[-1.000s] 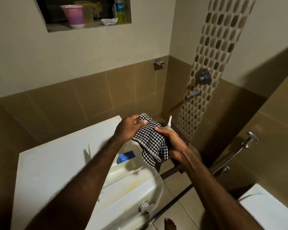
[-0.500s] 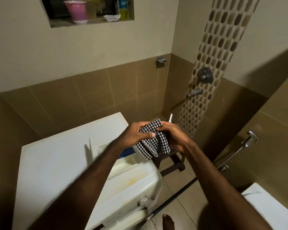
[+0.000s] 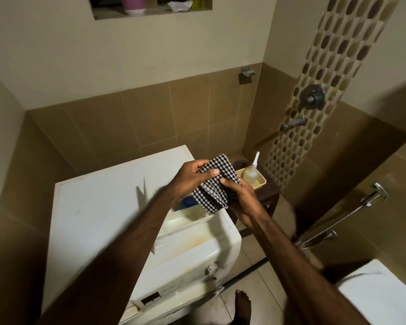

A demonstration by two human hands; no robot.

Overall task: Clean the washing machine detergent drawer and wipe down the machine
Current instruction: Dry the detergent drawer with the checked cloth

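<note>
While the detergent drawer [image 3: 188,221] stands pulled open at frame centre on the washing machine [image 3: 99,207], the left hand [image 3: 192,175] and right hand [image 3: 240,195] both grip the checked cloth [image 3: 215,186] above it, likely folding a wiping pad. Beyond, a squeeze bottle [image 3: 252,171] waits in a tray [image 3: 259,182]; half a second ago the hands hid it.
</note>
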